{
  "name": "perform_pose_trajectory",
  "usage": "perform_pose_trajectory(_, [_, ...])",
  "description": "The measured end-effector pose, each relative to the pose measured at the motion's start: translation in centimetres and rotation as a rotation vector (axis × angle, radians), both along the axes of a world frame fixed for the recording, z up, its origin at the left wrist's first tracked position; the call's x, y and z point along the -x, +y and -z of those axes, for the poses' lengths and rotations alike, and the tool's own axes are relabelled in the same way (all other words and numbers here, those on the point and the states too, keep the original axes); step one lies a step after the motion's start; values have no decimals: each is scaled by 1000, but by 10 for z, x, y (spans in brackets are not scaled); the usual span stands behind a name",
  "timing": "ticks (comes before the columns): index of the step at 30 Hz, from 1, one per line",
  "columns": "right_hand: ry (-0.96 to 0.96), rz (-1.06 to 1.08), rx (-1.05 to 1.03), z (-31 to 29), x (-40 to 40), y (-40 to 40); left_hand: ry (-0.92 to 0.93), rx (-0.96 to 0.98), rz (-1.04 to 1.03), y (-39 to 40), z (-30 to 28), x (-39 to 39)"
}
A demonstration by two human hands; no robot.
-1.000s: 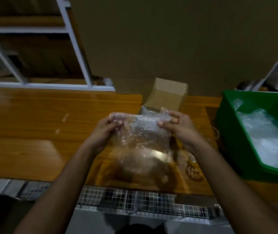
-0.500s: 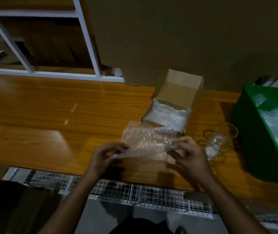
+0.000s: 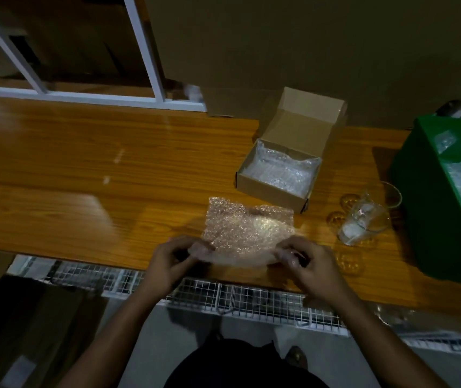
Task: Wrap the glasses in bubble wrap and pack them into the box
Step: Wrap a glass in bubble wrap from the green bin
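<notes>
A sheet of bubble wrap [image 3: 247,228] lies flat on the wooden table [image 3: 83,175] near its front edge. My left hand [image 3: 174,260] pinches its near left corner and my right hand [image 3: 306,261] pinches its near right corner. Just behind the sheet stands an open cardboard box [image 3: 279,175] with its lid up and bubble wrap lining the inside. A clear drinking glass [image 3: 363,219] stands to the right of the sheet, and a second glass [image 3: 391,194] shows behind it.
A green bin [image 3: 431,197] holding more bubble wrap fills the right side of the table. A large cardboard panel [image 3: 307,51] stands behind the box. White shelf frames [image 3: 145,57] are at the back left. A wire grid [image 3: 237,298] runs below the table edge.
The bubble wrap, held upright in the air before, has been lowered and spread flat on the table. Both hands came down toward the front edge, still holding its near corners.
</notes>
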State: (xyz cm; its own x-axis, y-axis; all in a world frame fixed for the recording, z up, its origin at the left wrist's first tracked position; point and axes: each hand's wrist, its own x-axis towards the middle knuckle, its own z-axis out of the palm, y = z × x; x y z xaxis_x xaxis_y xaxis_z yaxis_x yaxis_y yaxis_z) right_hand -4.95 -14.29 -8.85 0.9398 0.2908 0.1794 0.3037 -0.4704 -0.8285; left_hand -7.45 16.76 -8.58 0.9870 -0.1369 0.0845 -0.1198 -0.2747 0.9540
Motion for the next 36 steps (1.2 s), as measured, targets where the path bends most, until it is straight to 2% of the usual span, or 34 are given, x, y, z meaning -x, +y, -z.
perform_pose_trajectory(2, [125,117,-52,-4,-6,3,86,71,-87,-7,-7,-9])
perform_pose_trajectory(4, [207,205,-83,-2,-13,5,94,-34,-163,-12,-7,-20])
perform_pose_trajectory(12, [254,345,136,1,-37,10,183,-291,-343,-24,-5,-40])
perform_pose_trajectory(19, [184,452,215,8,-37,13,116,-397,-461,-34,2,-41])
perform_pose_trajectory(24, [54,488,272,-1,-28,13,-17,-411,-479,-36,5,-38])
perform_pose_trajectory(27, [-95,421,325,-5,-20,5,-225,-488,-390,-23,5,-34])
perform_pose_trajectory(30, [-213,148,425,-4,-12,-8,-464,-592,-135,-13,3,-26])
perform_pose_trajectory(33, [-294,5,599,8,-11,-14,-442,-729,107,-10,16,-27])
perform_pose_trajectory(36, [-344,33,586,13,-10,-14,-343,-789,170,-8,22,-27])
